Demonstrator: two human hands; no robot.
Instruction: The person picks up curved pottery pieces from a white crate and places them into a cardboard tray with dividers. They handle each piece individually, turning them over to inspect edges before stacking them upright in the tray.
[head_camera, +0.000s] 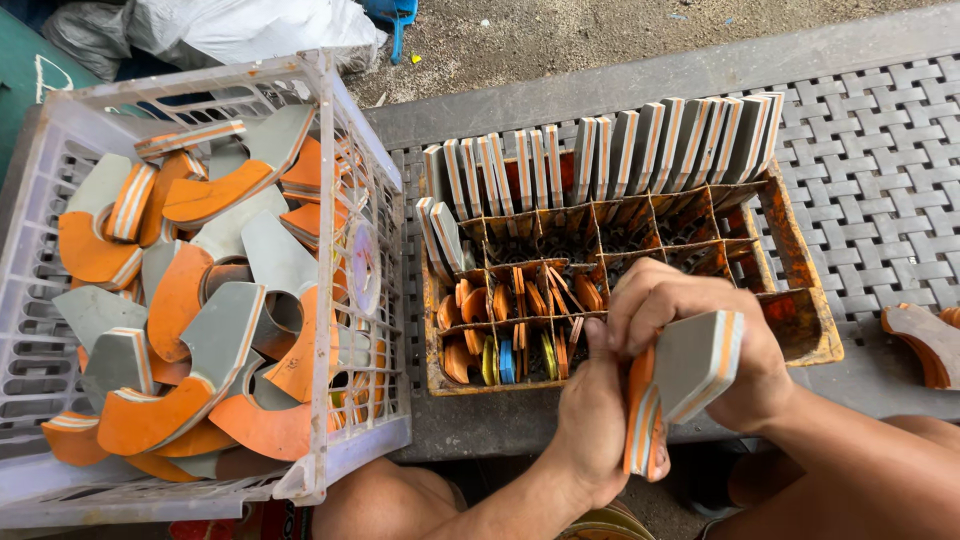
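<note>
At far left, a pale plastic crate (345, 200) with lattice walls stands tilted toward the camera. It is heaped with curved foam offcuts (215, 330), grey on one face and orange on the other, with white and orange layers showing at the cut edges. The pieces lie loose and overlapping; the bottom of the crate is hidden.

Behind the crate lie a grey bag and a white plastic sack (250, 25), on gritty ground.

Centre right, an orange divided tray (800, 290) rests on a grey woven surface (880, 180). Its rear row is packed with upright layered foam slabs (640, 150), standing edge-on and leaning slightly right. 2 more slabs stand at the tray's left end. The front compartments hold small orange curved scraps (500, 305), with a few blue and yellow ones among them. The right-hand compartments look bare of pieces.

In front of the tray, both hands close on 1 layered foam piece (690, 365). The left hand (590, 420) grips its lower orange edge, fingers wrapped round. The right hand (690, 320) clamps its upper grey part from above, fingers curled over. The piece is held clear of the tray, just before its front wall, and the hands block the view of the front middle compartments.

At far right, 1 brown curved piece (925, 345) lies on the surface.
</note>
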